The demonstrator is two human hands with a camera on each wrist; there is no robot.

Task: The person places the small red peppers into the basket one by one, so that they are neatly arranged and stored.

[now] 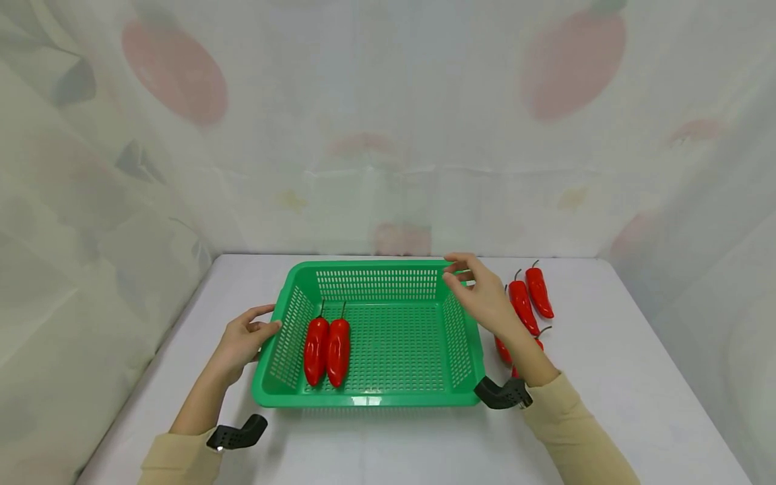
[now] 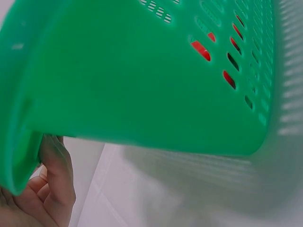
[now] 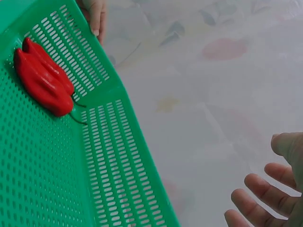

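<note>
While the basket (image 1: 397, 353) is pinched by the left hand (image 1: 238, 339), the right hand (image 1: 481, 293) hovers loosely open, empty. Two red peppers (image 1: 337, 353) lie inside, nearer the left hand; loose peppers (image 1: 523, 306) right of the other. Steadying seems the step; the next likely needs right fingers curled.

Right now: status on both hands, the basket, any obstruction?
Left hand grips basket, left side. Right hand empty, near far right corner. Two peppers inside. Right forearm partly blocks head view of outside peppers.
</note>
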